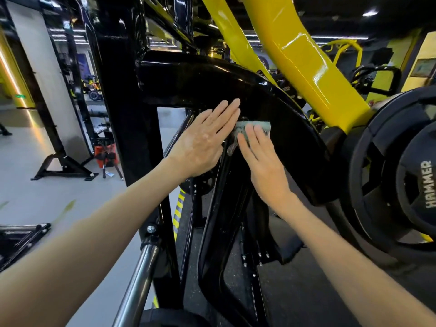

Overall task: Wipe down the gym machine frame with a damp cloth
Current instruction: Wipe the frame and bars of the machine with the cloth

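The right hand (pixel 262 161) is laid flat, fingers straight and together, pressing the cloth (pixel 253 127) onto the black curved frame member (pixel 200 83). The cloth is seen under the fingertips. The left hand (pixel 205 142) is laid flat just to the left, on the same member and off the cloth. The member's long axis runs from upper left down to the right. Travel that way is judged limited by the weight plate (pixel 412 180). A yellow arm (pixel 299 55) stands beyond.
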The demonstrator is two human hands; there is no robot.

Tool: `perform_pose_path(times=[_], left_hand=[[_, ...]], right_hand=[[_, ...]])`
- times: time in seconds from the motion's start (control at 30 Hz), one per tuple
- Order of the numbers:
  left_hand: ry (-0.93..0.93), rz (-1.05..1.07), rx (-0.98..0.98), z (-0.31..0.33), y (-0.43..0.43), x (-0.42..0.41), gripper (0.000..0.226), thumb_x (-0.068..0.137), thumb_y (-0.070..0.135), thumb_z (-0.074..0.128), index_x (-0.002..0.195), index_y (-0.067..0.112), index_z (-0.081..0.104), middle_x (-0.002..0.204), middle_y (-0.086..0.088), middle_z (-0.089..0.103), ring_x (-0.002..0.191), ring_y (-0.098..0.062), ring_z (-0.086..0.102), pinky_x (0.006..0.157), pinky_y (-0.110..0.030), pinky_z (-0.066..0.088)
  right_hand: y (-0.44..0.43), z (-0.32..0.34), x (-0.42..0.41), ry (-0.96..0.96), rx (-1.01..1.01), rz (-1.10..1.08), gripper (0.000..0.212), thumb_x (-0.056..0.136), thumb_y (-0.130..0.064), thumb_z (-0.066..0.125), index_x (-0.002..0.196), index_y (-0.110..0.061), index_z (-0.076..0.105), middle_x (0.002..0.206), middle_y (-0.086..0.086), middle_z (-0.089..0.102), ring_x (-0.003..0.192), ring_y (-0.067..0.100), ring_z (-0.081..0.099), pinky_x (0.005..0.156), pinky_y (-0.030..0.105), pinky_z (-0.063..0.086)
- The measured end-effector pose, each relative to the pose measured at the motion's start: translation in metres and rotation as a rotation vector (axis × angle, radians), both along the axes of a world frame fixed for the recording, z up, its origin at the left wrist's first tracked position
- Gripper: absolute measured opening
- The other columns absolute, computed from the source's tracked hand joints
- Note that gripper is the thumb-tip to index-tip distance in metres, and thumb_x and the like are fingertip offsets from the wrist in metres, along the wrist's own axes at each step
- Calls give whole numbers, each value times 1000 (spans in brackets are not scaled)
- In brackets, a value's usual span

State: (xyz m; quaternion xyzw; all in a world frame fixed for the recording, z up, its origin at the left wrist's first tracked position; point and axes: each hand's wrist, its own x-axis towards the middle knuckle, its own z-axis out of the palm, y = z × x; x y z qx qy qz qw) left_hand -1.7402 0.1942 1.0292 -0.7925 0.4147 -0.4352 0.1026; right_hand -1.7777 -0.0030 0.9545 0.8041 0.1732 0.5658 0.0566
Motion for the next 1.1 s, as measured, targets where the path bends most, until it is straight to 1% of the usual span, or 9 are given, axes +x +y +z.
perform_pose_path(times=[0.23,0.37,0.47,0.57,0.73,0.83,0.9,1.0,1.1], left_hand=[[34,-43,117,-58,0,6,76,89,8,43,157,5,10,166,-10,5,153,-24,6,122,-35,3],[30,-85,171,-68,5,11,70,93,11,37,156,3,11,165,-13,9,153,-27,9,122,-36,4],[39,-152,166,-61,9,17,64,94,10,27,156,4,13,165,-13,14,152,-26,12,123,-39,10],[30,-188,187,-58,10,23,64,93,8,25,156,3,13,164,-15,15,152,-27,13,123,-41,12],[-3,-187,226,-87,14,24,65,93,9,29,156,2,14,164,-15,13,152,-28,9,123,-39,5],[-9,-208,234,-114,16,25,70,91,2,39,156,2,14,164,-14,12,152,-28,8,123,-39,5],[-10,-224,228,-132,17,26,70,91,0,43,156,2,17,164,-13,12,152,-27,8,124,-38,5],[0,-235,229,-154,23,29,70,90,2,41,156,3,16,163,-10,8,152,-25,9,123,-38,7],[19,-234,220,-171,29,29,68,91,5,34,156,5,13,163,-9,10,152,-25,11,122,-39,13]], right_hand=[[16,-118,-12,195,-174,-55,55,94,3,38,148,-9,33,154,10,32,144,24,29,116,43,29],[5,-99,-13,180,-202,-79,57,93,2,41,148,-12,35,153,9,40,141,23,33,114,42,29],[2,-68,-9,70,-40,-63,52,96,8,40,145,-9,44,151,14,42,141,27,35,114,44,30],[10,-74,-4,33,61,2,47,102,7,27,144,-3,45,150,18,39,143,29,29,119,43,25],[34,-161,2,81,117,24,45,101,8,31,144,-3,41,149,18,40,148,26,16,121,44,20],[43,-235,-8,225,-20,16,50,97,2,39,146,-8,35,154,9,33,151,20,4,122,41,16],[45,-264,-14,327,-128,-5,59,93,1,39,150,-10,28,158,5,28,151,19,7,121,40,17],[37,-256,-13,353,-189,-22,61,90,0,38,149,-13,29,156,2,27,144,20,25,120,38,12],[28,-216,-12,261,-53,-1,61,89,4,38,147,-12,32,156,6,30,143,22,27,119,39,16]])
